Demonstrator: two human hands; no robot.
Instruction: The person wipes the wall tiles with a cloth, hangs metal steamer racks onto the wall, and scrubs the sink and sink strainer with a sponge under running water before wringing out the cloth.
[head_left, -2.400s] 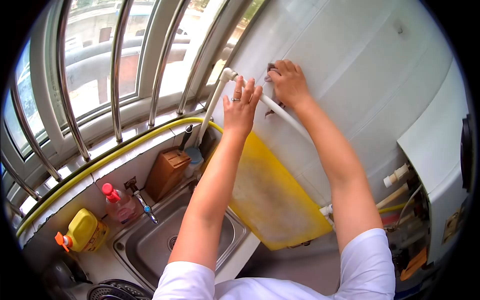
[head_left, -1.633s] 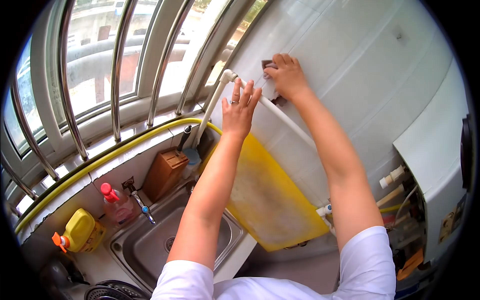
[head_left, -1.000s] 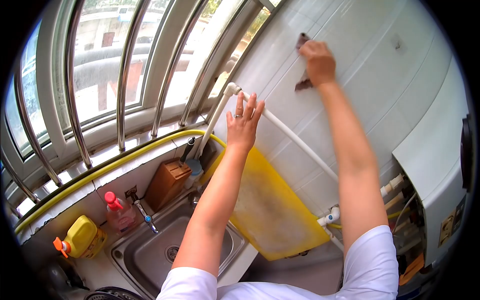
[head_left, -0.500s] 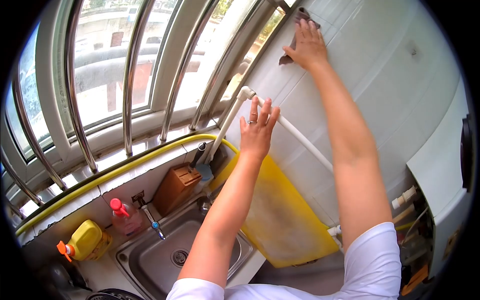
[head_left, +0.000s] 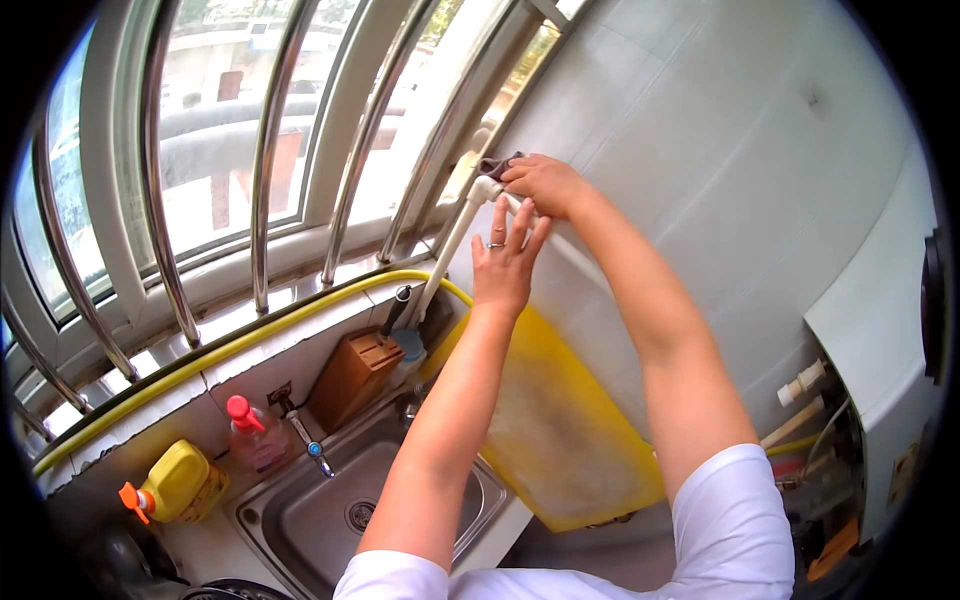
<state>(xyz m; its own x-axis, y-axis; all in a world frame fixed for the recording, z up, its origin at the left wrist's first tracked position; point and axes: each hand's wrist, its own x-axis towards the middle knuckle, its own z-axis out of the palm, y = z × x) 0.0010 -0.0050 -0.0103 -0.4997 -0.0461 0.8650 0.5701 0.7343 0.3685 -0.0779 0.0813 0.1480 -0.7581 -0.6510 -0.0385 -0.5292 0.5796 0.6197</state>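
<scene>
My right hand presses a dark grey-brown cloth against the tiled wall near the window frame, just above the elbow of a white pipe. Part of the cloth is hidden under my fingers. Just below it, my left hand, with a ring on one finger, reaches up to the pipe with its fingers stretched out and apart. The fingertips overlap the pipe; whether they bear on it I cannot tell.
Metal bars stand before the window at left. Below are a steel sink, a faucet, a wooden knife block, a pink-capped bottle and a yellow bottle. A yellow board leans against the wall.
My right hand has swept down and left along the wall with the cloth, from high up to beside the pipe elbow. My left hand has barely moved.
</scene>
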